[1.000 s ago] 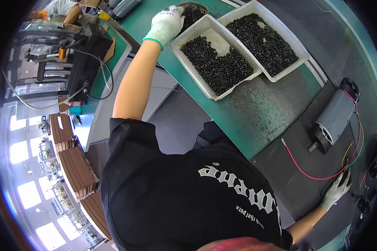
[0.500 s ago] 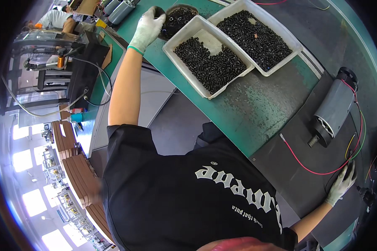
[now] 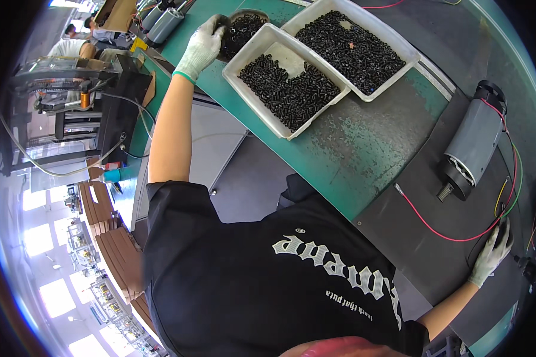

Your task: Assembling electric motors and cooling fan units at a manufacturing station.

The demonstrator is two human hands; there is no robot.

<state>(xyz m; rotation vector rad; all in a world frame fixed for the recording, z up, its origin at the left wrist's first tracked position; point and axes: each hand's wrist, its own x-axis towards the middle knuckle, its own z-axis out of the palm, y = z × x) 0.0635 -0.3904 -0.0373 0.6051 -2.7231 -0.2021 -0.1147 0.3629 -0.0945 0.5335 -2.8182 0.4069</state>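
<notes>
My left hand (image 3: 203, 47), in a white glove with dark fingertips, is at the near left rim of a round bowl (image 3: 267, 16) of small dark parts (image 3: 242, 33). Its fingers are curled closed; whatever they may hold is hidden. My right hand (image 3: 492, 253), gloved the same way, rests low at the right on a black mat, fingers stretched and a little apart. Its fingertips lie just below red, green and yellow wires (image 3: 499, 217) from a grey cylindrical motor (image 3: 473, 143). The motor lies tilted, its threaded shaft toward me.
Two white trays, a nearer one (image 3: 232, 72) and a farther one (image 3: 414, 56), hold many short black pieces. They overlap on the worn green table (image 3: 363, 143). More motors (image 3: 165, 25) lie at the far left. A machine (image 3: 104, 113) and stacked brown boards (image 3: 118, 253) stand left.
The whole view has shifted slightly. My left hand stays by the bowl, its fingers now more tightly curled. My right hand has slid slightly right, still below the wires.
</notes>
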